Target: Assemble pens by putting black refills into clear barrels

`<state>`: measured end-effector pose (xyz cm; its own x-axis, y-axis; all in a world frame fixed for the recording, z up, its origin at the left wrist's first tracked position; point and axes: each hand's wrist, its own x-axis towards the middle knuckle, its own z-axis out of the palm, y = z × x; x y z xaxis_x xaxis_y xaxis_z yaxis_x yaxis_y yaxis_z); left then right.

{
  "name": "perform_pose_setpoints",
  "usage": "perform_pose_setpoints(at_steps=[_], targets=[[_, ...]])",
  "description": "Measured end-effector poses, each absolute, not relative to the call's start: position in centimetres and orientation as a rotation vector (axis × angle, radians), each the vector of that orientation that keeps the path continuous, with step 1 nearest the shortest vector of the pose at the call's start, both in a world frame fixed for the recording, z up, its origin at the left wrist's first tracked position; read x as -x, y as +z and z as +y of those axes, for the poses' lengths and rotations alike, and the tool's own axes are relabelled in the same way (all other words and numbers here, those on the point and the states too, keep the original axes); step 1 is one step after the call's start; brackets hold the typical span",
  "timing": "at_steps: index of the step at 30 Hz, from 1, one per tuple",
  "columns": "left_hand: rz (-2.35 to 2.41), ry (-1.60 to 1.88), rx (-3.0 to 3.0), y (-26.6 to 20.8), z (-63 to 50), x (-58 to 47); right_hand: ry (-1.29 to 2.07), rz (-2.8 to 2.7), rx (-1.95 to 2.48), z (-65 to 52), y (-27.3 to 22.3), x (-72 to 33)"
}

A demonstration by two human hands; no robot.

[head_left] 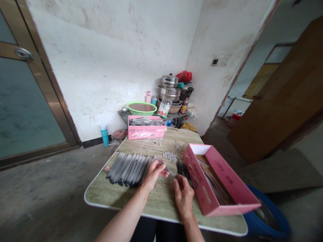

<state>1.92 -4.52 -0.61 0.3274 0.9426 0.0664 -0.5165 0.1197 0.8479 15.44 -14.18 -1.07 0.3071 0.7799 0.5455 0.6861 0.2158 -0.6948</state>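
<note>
My left hand [152, 176] is closed around the upper part of a translucent pen [170, 172], which slants down to the right. At its dark lower end, the fingers of my right hand [183, 195] are pinched together on it. Left of my hands lies a row of similar pens [128, 168], side by side, their black ends towards me. Slim black pieces [182, 168] are heaped beyond my right hand, and small clear pieces [169, 156] lie behind the held pen. To the right, a pink box [202, 186] contains long, thin translucent parts.
Another pink box [146, 133], full of pens, stands at the far end of the wood-patterned table [161, 208]. Behind it a low shelf carries a green basin [141, 109] and stacked steel pots [169, 92]. A blue tub [274, 215] sits beside the table's right edge.
</note>
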Motion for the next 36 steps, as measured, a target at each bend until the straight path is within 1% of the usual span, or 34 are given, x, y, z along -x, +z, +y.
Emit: perform_pose_setpoints(at_steps=[36], targets=[[0.58,1.153,-0.923,-0.34,-4.68,-1.87,0.098,-1.437,1.526,-14.27,-0.9,-15.35]])
